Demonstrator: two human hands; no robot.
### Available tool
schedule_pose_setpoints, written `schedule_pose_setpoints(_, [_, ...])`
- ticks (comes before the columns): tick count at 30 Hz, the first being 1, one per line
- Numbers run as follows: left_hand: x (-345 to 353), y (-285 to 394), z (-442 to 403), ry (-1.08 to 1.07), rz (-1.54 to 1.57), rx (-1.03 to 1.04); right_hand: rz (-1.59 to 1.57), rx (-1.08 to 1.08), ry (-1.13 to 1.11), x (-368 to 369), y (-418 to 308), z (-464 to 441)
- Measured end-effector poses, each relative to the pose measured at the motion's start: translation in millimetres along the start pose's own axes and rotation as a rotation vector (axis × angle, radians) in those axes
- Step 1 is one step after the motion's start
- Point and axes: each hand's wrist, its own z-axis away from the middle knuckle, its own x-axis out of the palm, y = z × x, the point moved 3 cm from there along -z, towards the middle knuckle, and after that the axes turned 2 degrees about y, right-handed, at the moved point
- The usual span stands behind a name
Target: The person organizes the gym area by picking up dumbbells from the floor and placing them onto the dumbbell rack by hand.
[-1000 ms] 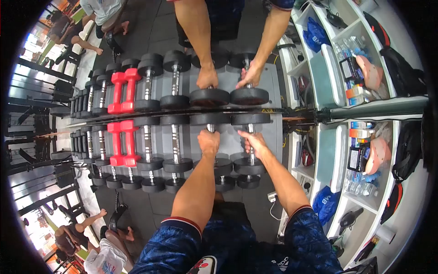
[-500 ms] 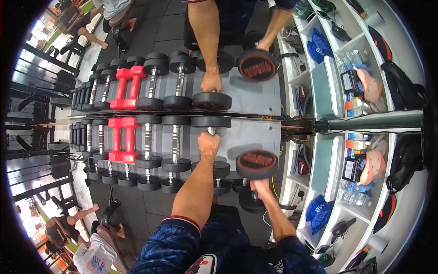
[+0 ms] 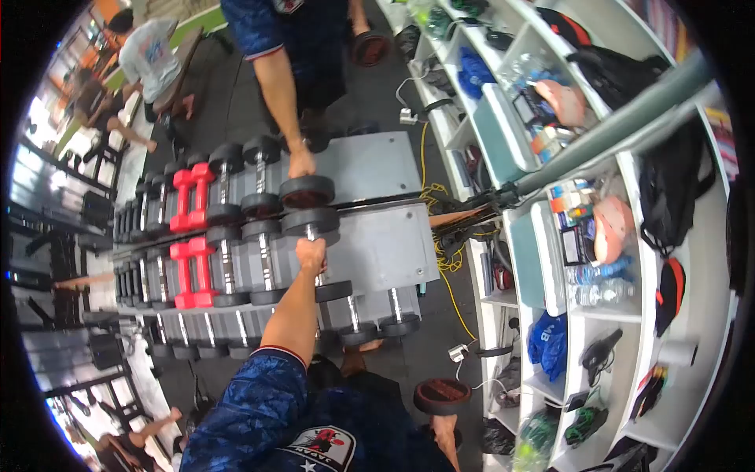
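Note:
My left hand (image 3: 311, 253) is wrapped round the metal handle of a black dumbbell (image 3: 311, 221) that lies on the grey rack (image 3: 385, 253). Low on my right side, my right hand (image 3: 445, 429) grips another dumbbell (image 3: 442, 396), whose round black end has a red rim and red lettering. This one hangs clear of the rack, and its rear end is hidden. Just left of my left hand lies a black dumbbell with a chrome handle (image 3: 266, 266). A mirror behind the rack reflects both arms and the weights.
Red dumbbells (image 3: 203, 273) and several black ones line the rack, with more on a lower tier. White shelves (image 3: 503, 303) with bottles, bags and shoes stand on the right. A yellow cable (image 3: 456, 303) crosses the floor. Other people appear at the left, one in a white shirt (image 3: 149, 59).
My right hand has drawn its dumbbell away from the rack, back and down to my right side. My left hand keeps its hold on the racked dumbbell. The view has tilted.

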Motion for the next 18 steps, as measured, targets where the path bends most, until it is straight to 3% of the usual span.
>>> schedule_pose_setpoints(2, [5, -15, -15, -0.044, 0.055, 0.002, -0.159, 0.155, 0.126, -10, -9, 42])
schedule_pose_setpoints(4, [6, -20, -23, -0.167, 0.082, 0.003, -0.202, 0.151, 0.116, 1, 82, 27])
schedule_pose_setpoints(6, [12, -17, -20, -0.279, 0.109, 0.002, -0.270, 0.028, 0.165, 12, 94, 46])
schedule_pose_setpoints(9, [10, -22, -1, -0.398, 0.084, 0.002, -0.248, -0.002, 0.120, 0, 49, 101])
schedule_pose_setpoints(18, [-3, -85, 82, -0.862, -0.175, 0.000, -0.321, 0.148, 0.110, 64, 92, 133])
